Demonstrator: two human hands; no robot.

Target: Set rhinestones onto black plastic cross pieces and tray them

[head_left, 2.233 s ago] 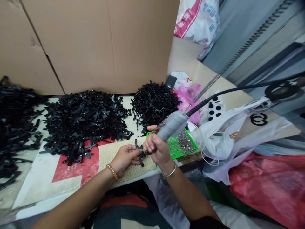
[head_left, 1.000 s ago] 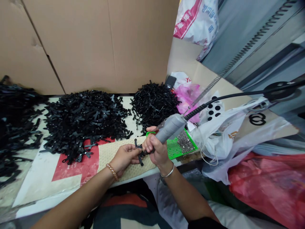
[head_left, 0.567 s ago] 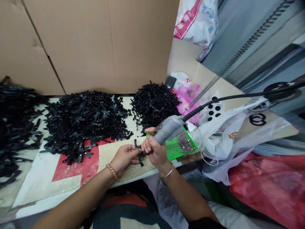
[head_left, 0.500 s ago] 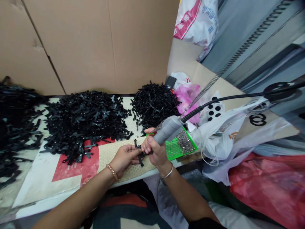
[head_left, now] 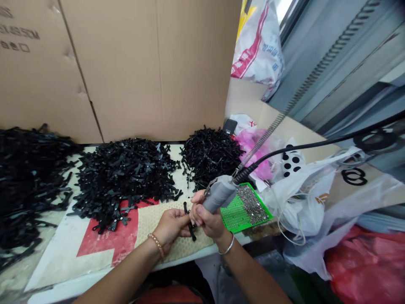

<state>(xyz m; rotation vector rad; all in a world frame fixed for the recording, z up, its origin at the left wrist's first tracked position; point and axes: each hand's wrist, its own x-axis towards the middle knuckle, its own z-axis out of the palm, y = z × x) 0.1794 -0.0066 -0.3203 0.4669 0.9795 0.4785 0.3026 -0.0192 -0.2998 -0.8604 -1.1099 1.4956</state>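
My left hand (head_left: pixel 173 227) is closed, its fingers pinching a small black plastic bracket (head_left: pixel 193 233) over a beige honeycomb-textured mat (head_left: pixel 148 217). Wrapped round a grey electric screwdriver (head_left: pixel 220 195) is my right hand (head_left: pixel 207 219). The screwdriver slants down to the left, and its tip is hidden behind my fingers at the bracket. A coil spring (head_left: pixel 268 131) and a black cable run from its upper end. Right of my hands lies a green perforated tray (head_left: pixel 232 218), with many small silver screws (head_left: pixel 253 204) heaped on its right side.
Piles of black plastic parts stand at the left (head_left: pixel 28 181), in the middle (head_left: pixel 123 173) and at the back right (head_left: pixel 211 156). A large cardboard box (head_left: pixel 133 67) walls off the back. White plastic bags (head_left: pixel 291 194) and a red bag (head_left: pixel 367 261) crowd the right.
The view has tilted and shifted, so everything sits lower and slightly further right in the picture. Both hands keep their hold on the bracket and the screwdriver.
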